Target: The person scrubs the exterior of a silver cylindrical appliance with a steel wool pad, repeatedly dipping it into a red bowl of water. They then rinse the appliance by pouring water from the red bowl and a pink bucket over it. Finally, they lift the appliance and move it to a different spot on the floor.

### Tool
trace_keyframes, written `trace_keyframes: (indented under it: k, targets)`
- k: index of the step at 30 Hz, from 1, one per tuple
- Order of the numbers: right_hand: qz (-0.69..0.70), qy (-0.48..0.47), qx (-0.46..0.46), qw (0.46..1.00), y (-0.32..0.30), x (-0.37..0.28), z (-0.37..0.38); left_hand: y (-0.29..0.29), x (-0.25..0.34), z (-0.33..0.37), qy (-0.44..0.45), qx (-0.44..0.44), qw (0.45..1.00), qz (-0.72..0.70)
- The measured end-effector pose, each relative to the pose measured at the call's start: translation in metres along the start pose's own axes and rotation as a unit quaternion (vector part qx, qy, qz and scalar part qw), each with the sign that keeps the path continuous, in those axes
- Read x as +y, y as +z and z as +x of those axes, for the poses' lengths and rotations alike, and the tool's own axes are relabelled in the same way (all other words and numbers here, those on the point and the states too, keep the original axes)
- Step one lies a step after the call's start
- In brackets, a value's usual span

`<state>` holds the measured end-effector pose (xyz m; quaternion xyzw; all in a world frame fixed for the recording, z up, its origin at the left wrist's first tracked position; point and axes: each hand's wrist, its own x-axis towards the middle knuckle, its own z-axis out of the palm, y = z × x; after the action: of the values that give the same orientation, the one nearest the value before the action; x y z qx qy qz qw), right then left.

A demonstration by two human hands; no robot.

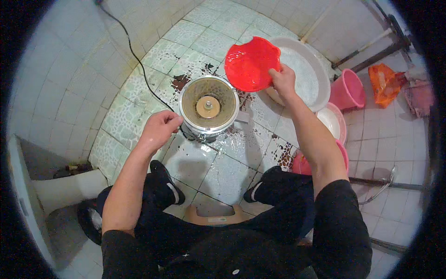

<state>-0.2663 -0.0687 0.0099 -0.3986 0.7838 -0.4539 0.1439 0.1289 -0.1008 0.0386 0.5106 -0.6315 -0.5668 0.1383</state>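
Note:
My right hand (284,81) grips the right edge of a red plastic bowl (251,63) with a notched rim, wet inside and tilted above the floor. Just left of it stands a round metal grinder (186,104), upright on the tiles. Its top is uncovered: a tan disc (202,108) with a metal spindle shows at the centre, and the inner wall looks stained. At the grinder's left rim is my left hand (160,130), its fingers curled and the thumb pressed to them. Whatever those fingers pinch, if anything, is hidden.
A wide white basin (320,93) stands behind my right hand. Pink buckets (346,88) and an orange bag (383,86) are on the right. A black cord (134,55) runs down the left wall to the grinder. Wet tiles carry dark patches (180,83).

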Motion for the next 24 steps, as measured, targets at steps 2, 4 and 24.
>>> trace_keyframes:
  k: [2, 4, 24]
  targets:
    - [-0.059, -0.058, 0.009, 0.997, 0.011, -0.013, 0.001, 0.005, 0.004, -0.002, -0.014, -0.009, 1.0, 0.002]
    - [-0.103, -0.114, 0.016, 0.988, 0.014, -0.007, 0.006, 0.006, 0.004, 0.002, -0.026, -0.023, 0.999, 0.012]
    - [-0.299, -0.006, 0.074, 0.951, -0.099, 0.036, -0.081, 0.026, -0.004, -0.073, -0.03, -0.062, 0.998, 0.007]
